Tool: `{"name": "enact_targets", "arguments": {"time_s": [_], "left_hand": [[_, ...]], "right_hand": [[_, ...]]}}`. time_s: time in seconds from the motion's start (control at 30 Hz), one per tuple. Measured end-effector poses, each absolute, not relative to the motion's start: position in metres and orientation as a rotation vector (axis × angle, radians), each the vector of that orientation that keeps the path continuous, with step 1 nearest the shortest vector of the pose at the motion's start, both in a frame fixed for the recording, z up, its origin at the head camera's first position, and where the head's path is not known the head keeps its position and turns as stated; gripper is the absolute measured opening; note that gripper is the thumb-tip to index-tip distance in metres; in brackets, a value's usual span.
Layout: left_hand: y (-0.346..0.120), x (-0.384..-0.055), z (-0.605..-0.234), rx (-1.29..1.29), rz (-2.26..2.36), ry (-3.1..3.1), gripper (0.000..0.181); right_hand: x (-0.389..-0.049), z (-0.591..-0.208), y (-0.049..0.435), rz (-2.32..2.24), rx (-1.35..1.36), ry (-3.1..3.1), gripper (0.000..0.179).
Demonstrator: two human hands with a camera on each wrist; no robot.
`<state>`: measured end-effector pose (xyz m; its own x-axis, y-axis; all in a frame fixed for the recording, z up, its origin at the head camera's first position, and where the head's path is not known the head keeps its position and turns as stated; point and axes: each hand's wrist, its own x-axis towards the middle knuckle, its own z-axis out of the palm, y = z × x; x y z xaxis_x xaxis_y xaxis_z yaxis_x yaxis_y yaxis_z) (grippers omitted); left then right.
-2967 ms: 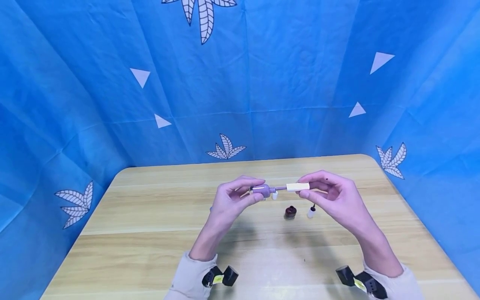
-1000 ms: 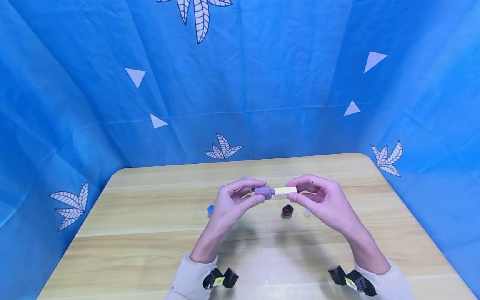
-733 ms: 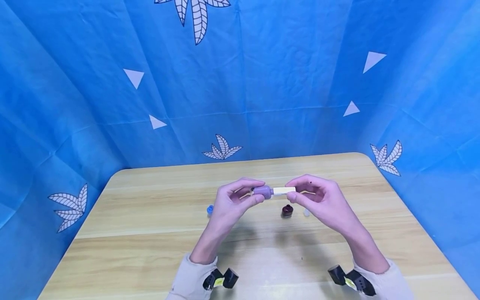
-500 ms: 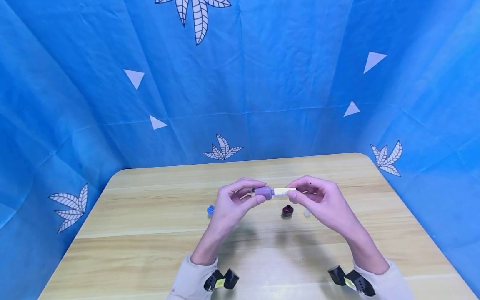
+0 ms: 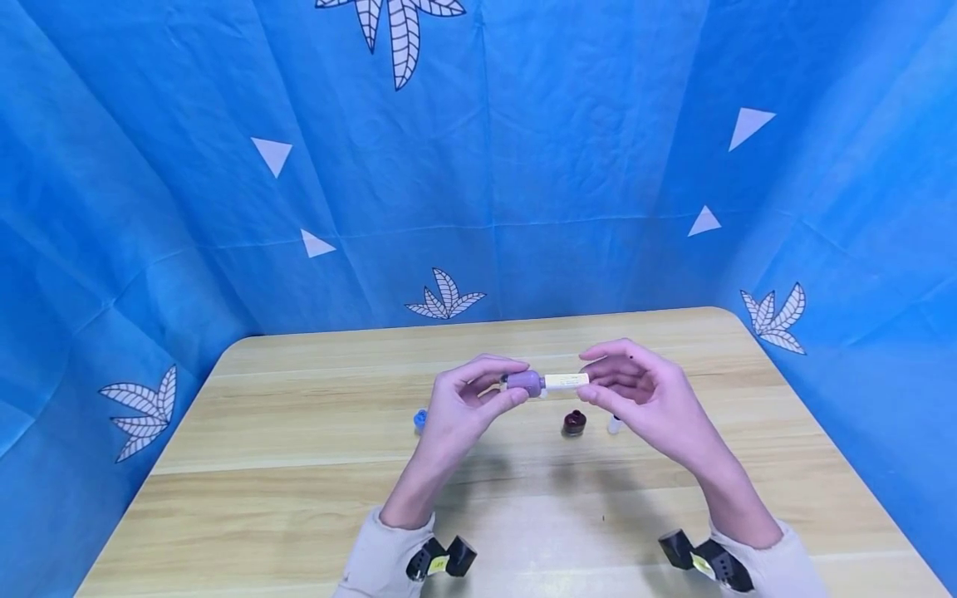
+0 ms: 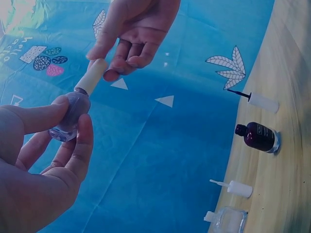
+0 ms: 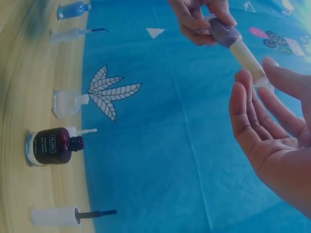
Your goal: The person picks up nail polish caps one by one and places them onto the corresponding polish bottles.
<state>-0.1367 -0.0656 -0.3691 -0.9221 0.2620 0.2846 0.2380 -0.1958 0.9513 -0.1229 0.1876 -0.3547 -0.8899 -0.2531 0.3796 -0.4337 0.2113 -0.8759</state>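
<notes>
A bottle of purple nail polish (image 5: 526, 382) is held sideways above the table by my left hand (image 5: 467, 403), its thumb and fingers pinching the glass body. The white cap (image 5: 566, 381) sits on the bottle's neck and points right. My right hand (image 5: 646, 399) is at the cap's free end, its index finger lifted away and the thumb right beside the cap. In the right wrist view, the right hand's fingers (image 7: 265, 114) are spread apart around the cap end.
On the wooden table (image 5: 299, 498) stand a dark red polish bottle (image 7: 52, 145), a clear bottle (image 7: 67, 103) and a blue bottle (image 7: 73, 10), all uncapped. White brush caps stand among them, one with a dark brush (image 7: 56, 216), another with a blue-tipped brush (image 7: 65, 35). A blue curtain hangs behind.
The right hand has moved left, bringing the cap and its brush into the purple bottle's neck. Within the last half second its index finger has lifted off the cap. The left hand keeps its hold.
</notes>
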Motion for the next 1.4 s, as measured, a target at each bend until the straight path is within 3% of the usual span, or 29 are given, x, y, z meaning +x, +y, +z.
{"name": "enact_targets", "arguments": {"time_s": [0.8,1.1,1.4], "left_hand": [[-0.0635,-0.1376,-0.3670,0.668,2.340,1.952,0.028],[-0.0663,-0.1373,-0.3674,0.656,2.323,1.992,0.029],[-0.0636,-0.1378,-0.3665,0.659,2.332,1.954,0.028]], "right_hand": [[-0.1217,-0.3528,0.1915,1.719,0.579,-2.444,0.007],[-0.1244,-0.3528,0.1883,1.727,0.652,-2.359,0.032],[-0.1224,-0.3495,0.1891,1.700,0.723,-2.308,0.023]]}}
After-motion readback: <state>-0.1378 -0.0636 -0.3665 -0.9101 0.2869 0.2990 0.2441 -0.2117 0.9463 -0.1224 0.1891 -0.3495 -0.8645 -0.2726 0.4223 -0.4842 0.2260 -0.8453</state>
